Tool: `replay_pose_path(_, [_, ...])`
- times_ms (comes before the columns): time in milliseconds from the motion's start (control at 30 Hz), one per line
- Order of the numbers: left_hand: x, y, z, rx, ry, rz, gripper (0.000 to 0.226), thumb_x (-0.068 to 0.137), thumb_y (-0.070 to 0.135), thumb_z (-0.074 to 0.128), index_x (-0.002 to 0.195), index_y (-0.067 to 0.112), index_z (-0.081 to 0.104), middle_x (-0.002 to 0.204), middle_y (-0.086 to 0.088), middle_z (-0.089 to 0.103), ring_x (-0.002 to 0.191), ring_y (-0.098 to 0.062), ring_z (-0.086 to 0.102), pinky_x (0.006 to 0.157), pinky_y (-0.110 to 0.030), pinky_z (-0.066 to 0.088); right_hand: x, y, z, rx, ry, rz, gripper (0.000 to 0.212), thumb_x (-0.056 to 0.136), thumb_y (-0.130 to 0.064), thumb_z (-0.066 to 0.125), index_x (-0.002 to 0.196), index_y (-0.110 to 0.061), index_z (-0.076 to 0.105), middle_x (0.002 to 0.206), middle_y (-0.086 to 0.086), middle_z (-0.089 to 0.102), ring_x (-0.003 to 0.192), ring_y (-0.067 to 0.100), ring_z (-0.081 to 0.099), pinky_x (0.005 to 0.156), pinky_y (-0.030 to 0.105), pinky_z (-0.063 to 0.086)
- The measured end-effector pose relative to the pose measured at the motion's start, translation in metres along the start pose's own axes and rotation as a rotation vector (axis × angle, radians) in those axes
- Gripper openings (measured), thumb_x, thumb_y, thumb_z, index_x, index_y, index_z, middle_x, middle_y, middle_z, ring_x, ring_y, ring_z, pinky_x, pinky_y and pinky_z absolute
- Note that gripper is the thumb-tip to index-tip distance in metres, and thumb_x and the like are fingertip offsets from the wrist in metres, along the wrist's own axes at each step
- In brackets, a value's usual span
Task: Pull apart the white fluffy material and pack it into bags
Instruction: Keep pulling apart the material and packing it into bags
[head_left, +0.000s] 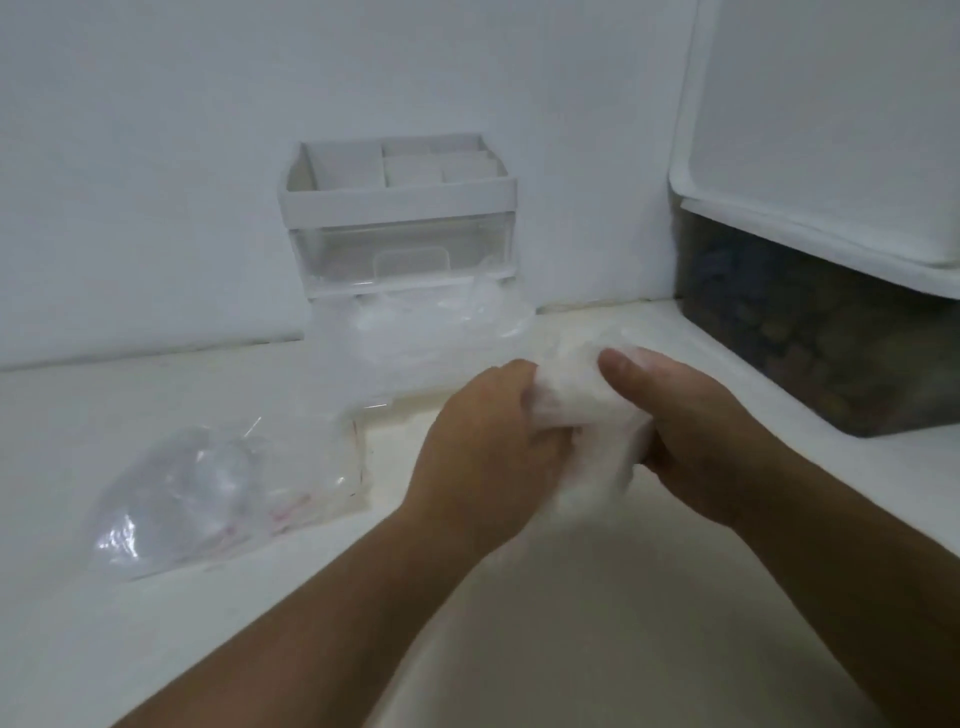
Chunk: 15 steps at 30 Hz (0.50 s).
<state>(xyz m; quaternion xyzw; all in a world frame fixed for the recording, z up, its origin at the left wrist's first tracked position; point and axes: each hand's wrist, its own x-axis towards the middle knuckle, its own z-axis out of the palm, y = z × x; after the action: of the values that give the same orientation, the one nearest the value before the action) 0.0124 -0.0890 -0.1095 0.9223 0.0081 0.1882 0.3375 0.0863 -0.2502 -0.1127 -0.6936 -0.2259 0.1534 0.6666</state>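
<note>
Evidently the pulling-apart step: left hand (483, 447) and right hand (691, 431) both grip the white fluffy wad (576, 395) above the worktop (519, 597). Next, a torn tuft needs an opened zip bag (218, 493).

Your white table (156, 649) carries a heap of clear bags (208, 493) toward its left edge. A bigger crumpled bag (431, 332) and a drawer organizer (397, 218) sit at its back edge, and a lidded bin (821, 338) at the back right corner.

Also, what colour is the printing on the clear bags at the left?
Red or pink, on the clear bags, seen in the head view.
</note>
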Motion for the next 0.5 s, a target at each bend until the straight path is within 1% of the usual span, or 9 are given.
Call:
replay_pose_path(67, [0.019,0.001,0.022,-0.13,0.034,-0.079,0.017,0.085,0.033,0.067,0.079,0.02,0.057,0.076,0.005,0.063,0.072,-0.015,0.059,0.064,-0.037,0.049,-0.001,-0.004,-0.019,-0.047,0.027,0.008,0.054,0.08,-0.037,0.076,0.129,-0.025,0.055,0.109,0.003,0.073,0.095,0.023,0.073,0.074,0.03,0.059])
replay_pose_path(133, [0.034,0.004,0.037,-0.27,-0.004,-0.156,0.018,0.085,0.037,0.07,0.087,0.02,0.063,0.082,0.004,0.067,0.076,-0.017,0.065,0.072,-0.041,0.057,-0.004,-0.002,-0.04,-0.096,0.075,0.062,0.073,0.068,-0.023,0.081,0.131,-0.035,0.048,0.112,0.0,0.071,0.095,0.019,0.073,0.075,0.032,0.061])
replay_pose_path(167, [0.038,0.006,0.043,-0.34,-0.049,-0.202,0.019,0.085,0.038,0.071,0.093,0.022,0.065,0.086,0.004,0.069,0.078,-0.015,0.067,0.074,-0.039,0.059,-0.006,0.0,-0.05,-0.113,0.092,0.094,0.076,0.07,-0.016,0.081,0.134,-0.036,0.046,0.113,0.001,0.07,0.096,0.021,0.073,0.079,0.035,0.061])
replay_pose_path(233, [0.042,0.005,0.056,-0.449,-0.121,-0.264,0.024,0.087,0.041,0.071,0.103,0.024,0.064,0.092,0.005,0.071,0.079,-0.011,0.069,0.069,-0.029,0.058,-0.008,0.005,-0.065,-0.09,0.129,0.146,0.064,0.081,-0.001,0.073,0.134,-0.03,0.051,0.112,0.004,0.072,0.096,0.025,0.073,0.085,0.042,0.06])
replay_pose_path(333, [0.043,-0.005,0.065,-0.565,-0.172,-0.274,0.022,0.091,0.039,0.068,0.107,0.026,0.064,0.09,0.002,0.074,0.073,-0.01,0.072,0.06,-0.021,0.052,-0.007,0.013,-0.078,-0.073,0.202,0.194,0.051,0.088,0.008,0.06,0.128,-0.023,0.061,0.104,0.006,0.076,0.09,0.023,0.074,0.072,0.034,0.06])
replay_pose_path(367, [0.044,-0.011,0.067,-0.612,-0.184,-0.287,0.022,0.091,0.036,0.068,0.109,0.025,0.065,0.089,-0.001,0.075,0.073,-0.013,0.073,0.062,-0.024,0.054,-0.006,0.016,-0.079,-0.076,0.22,0.212,0.048,0.09,0.008,0.058,0.126,-0.023,0.063,0.104,0.006,0.076,0.089,0.023,0.074,0.069,0.033,0.06])
replay_pose_path(433, [0.045,-0.019,0.067,-0.717,-0.211,-0.304,0.029,0.09,0.035,0.07,0.115,0.023,0.065,0.092,-0.006,0.076,0.081,-0.027,0.074,0.074,-0.043,0.058,-0.003,0.021,-0.078,-0.06,0.249,0.246,0.046,0.09,0.01,0.053,0.121,-0.022,0.066,0.103,0.008,0.076,0.084,0.024,0.074,0.06,0.03,0.058])
replay_pose_path(467, [0.044,-0.023,0.067,-0.759,-0.23,-0.314,0.036,0.086,0.039,0.071,0.118,0.024,0.065,0.095,-0.01,0.076,0.086,-0.036,0.073,0.078,-0.054,0.057,-0.002,0.023,-0.079,-0.056,0.268,0.255,0.046,0.09,0.011,0.051,0.118,-0.022,0.067,0.104,0.009,0.075,0.083,0.027,0.073,0.058,0.03,0.058])
replay_pose_path(500, [0.043,-0.023,0.066,-0.789,-0.249,-0.333,0.044,0.081,0.043,0.071,0.12,0.025,0.064,0.098,-0.013,0.075,0.088,-0.044,0.07,0.078,-0.061,0.054,0.0,0.024,-0.078,-0.043,0.285,0.263,0.045,0.091,0.011,0.05,0.116,-0.022,0.068,0.105,0.011,0.075,0.084,0.032,0.073,0.061,0.035,0.059])
